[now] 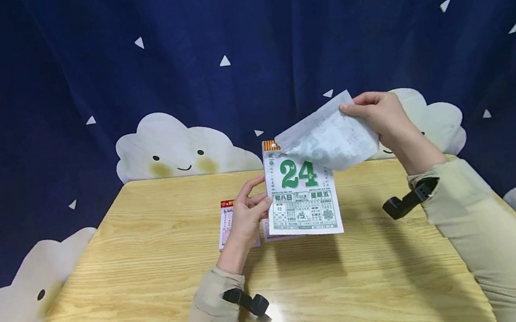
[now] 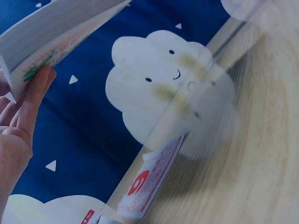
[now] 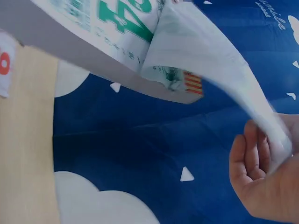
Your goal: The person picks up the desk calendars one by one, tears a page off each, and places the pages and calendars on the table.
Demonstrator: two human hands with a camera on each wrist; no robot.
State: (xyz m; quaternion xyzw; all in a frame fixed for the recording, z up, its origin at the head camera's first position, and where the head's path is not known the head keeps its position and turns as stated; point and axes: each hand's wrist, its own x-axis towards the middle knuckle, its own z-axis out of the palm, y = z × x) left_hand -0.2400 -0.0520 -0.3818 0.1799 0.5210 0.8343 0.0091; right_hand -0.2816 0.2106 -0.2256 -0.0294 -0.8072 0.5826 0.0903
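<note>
My left hand (image 1: 247,217) grips a thick tear-off calendar (image 1: 303,212) by its left edge and holds it up over the table. A large green 24 shows on its front page, with an orange-striped strip at the top left corner. My right hand (image 1: 381,115) pinches a thin white sheet (image 1: 333,137), pulled up and to the right. That sheet hangs curled across the calendar's upper right and still meets it near the striped strip. In the right wrist view the sheet (image 3: 219,60) stretches from the calendar's top to my right fingers.
Loose calendar sheets lie on the wooden table (image 1: 156,283), one red-topped sheet (image 1: 225,225) left of the calendar and another sheet (image 1: 283,236) partly hidden beneath it. A dark blue curtain (image 1: 194,44) with white cloud cutouts (image 1: 172,145) stands behind the table's far edge.
</note>
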